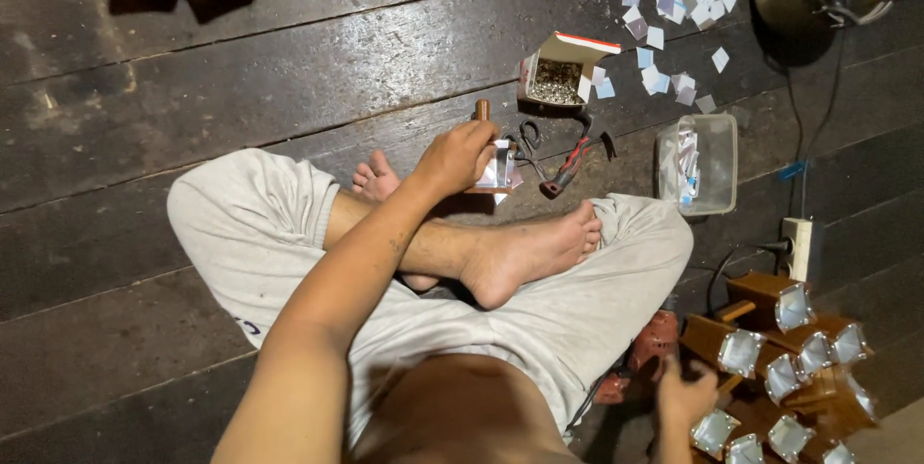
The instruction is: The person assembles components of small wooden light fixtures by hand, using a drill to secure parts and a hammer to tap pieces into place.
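Left hand [460, 156] is out front past the crossed legs, fingers curled tight around a small wooden piece with a shiny foil face [499, 167]; most of it sits hidden under the knuckles, only a brown stub poking up above. Right hand [685, 395] is low by the hip, blurred, near the pile of wooden foil-faced pieces [784, 358]; can't tell whether it grips anything. Pliers [570, 164] lie just beside the held piece on the plank floor [192, 89].
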